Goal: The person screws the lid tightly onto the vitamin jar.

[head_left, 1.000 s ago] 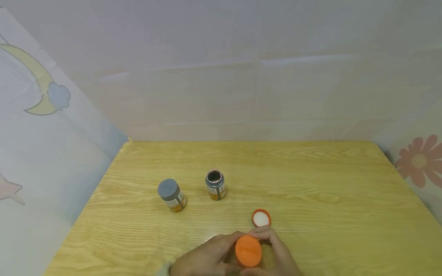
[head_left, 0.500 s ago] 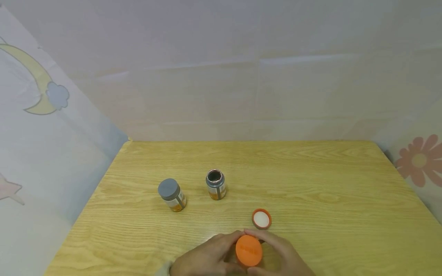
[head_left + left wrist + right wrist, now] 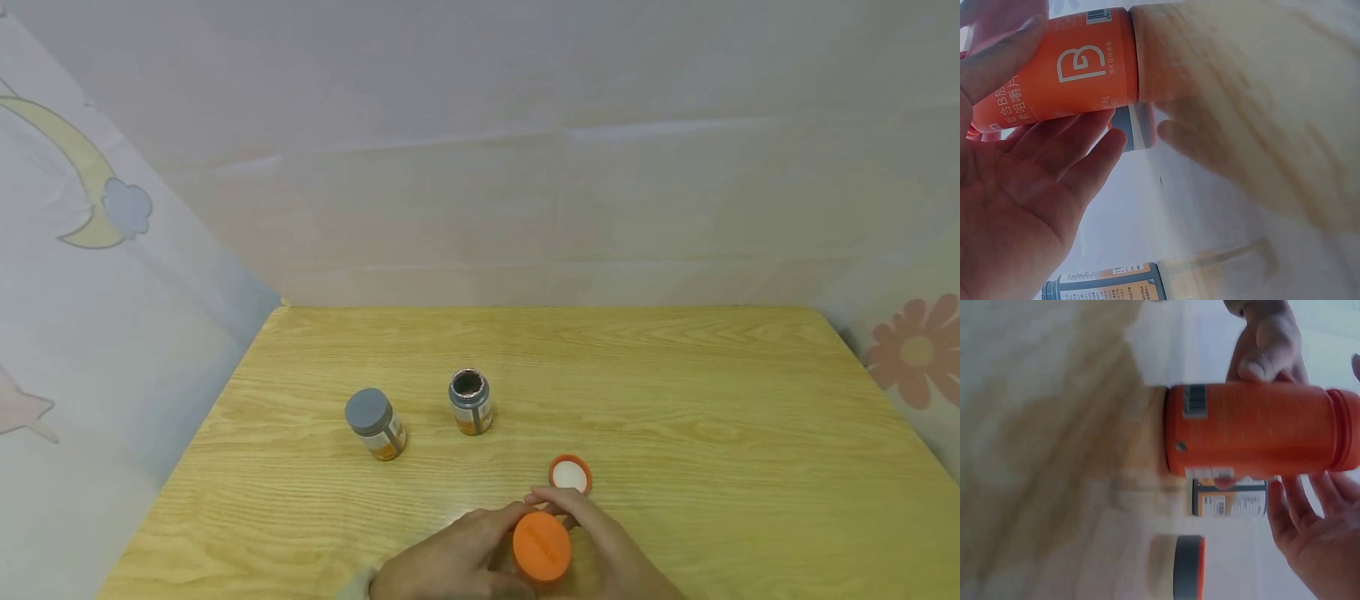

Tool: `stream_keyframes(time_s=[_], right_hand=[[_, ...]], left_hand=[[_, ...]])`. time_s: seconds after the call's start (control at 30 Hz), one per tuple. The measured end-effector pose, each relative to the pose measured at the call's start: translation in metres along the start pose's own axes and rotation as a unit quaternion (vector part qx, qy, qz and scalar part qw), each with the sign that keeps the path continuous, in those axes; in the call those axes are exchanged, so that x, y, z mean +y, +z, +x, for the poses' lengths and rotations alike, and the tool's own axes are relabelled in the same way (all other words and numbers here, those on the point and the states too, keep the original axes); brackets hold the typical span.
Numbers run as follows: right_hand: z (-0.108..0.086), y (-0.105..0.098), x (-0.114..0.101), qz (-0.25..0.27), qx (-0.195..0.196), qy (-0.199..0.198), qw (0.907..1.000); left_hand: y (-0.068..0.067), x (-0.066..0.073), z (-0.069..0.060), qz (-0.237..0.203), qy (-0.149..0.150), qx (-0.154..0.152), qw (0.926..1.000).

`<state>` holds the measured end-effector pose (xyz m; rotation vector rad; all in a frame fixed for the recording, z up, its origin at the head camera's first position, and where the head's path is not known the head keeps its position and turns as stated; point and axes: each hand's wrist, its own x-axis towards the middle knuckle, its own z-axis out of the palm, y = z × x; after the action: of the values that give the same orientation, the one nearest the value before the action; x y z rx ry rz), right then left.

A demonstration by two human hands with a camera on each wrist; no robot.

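Note:
An orange bottle [image 3: 1094, 87] with white lettering stands upright at the table's near edge, its orange cap [image 3: 542, 546] on top. My left hand [image 3: 453, 557] holds the bottle's body, thumb [image 3: 1007, 59] on one side and fingers round the other. My right hand [image 3: 617, 546] is around the cap, fingers [image 3: 1294, 515] spread and apparently just off it; part of the thumb is cut off in the right wrist view. Just beyond lies an upturned lid [image 3: 569, 475] with a white inside and orange rim; its outer side looks grey in the right wrist view.
A grey-topped jar [image 3: 377, 423] with its lid on stands at the left. Right of it is an uncapped grey jar [image 3: 471, 408] with a ragged-looking mouth. Hanging sheets with printed pictures close off the wooden table's [image 3: 712, 400] back and sides.
My right hand's fingers come closer round the cap, then spread and shift away from it. The cap's embossed mark has turned. The left hand keeps its hold on the bottle.

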<state>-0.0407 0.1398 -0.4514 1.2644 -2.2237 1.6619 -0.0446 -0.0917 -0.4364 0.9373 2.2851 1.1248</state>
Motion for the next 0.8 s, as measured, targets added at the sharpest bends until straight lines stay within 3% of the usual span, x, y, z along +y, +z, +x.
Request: stream_keyframes(time_s=[0.13, 0.3, 0.4, 0.5, 0.63, 0.8], right_hand=[[0.001, -0.008, -0.003, 0.004, -0.041, 0.000, 0.9992], [0.003, -0.011, -0.004, 0.037, -0.067, 0.023, 0.9968], [0.004, -0.010, 0.000, 0.041, -0.058, 0.012, 0.9974], [0.003, -0.005, 0.003, 0.031, -0.022, -0.007, 0.9993], [0.000, 0.001, 0.004, 0.029, 0.016, -0.002, 0.9995], [0.001, -0.002, 0.006, 0.009, 0.001, -0.017, 0.9998]], left_hand=[[0.001, 0.000, -0.001, 0.012, 0.014, 0.007, 0.9998], [0.000, -0.001, 0.000, -0.044, 0.006, -0.005, 0.9990], [-0.001, -0.002, 0.000, -0.071, -0.006, -0.012, 0.9974], [-0.001, -0.002, 0.001, -0.080, -0.009, -0.014, 0.9966], [0.000, -0.003, 0.001, -0.048, 0.007, -0.007, 0.9988], [0.000, -0.001, 0.000, 0.001, 0.005, 0.003, 1.0000]])
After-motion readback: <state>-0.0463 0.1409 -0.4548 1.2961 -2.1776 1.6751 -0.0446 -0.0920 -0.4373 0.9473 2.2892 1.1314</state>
